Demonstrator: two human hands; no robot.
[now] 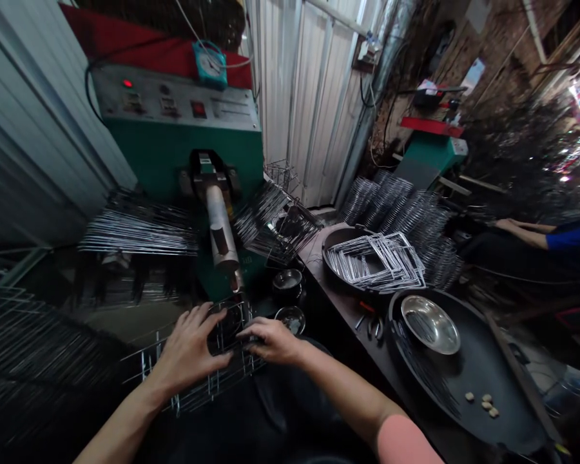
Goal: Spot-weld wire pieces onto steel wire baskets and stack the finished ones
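A wire rack [212, 380] of crossed thin metal rods lies low in front of me, under the tip of a spot-welder-like machine's metal arm [221, 229]. My left hand [188, 348] reaches over the rack's left part, thumb and fingers spread wide apart. Across from it, my right hand [273, 340] has its fingers bent together at the rack's right side, close to the arm's tip. Its fingertips meet the wires there; any small piece between them is too dark to make out. Both hands partly cover the rack.
The green machine [159, 151] stands ahead, between stacked wire racks [140, 225] and more wire frames [280, 219]. On my right, a black pan [326, 258] holds bent wire frames; a black tray [493, 361] holds a metal bowl [430, 325]. Pliers [377, 328] lie nearby. Another person's arm [526, 233] shows far right.
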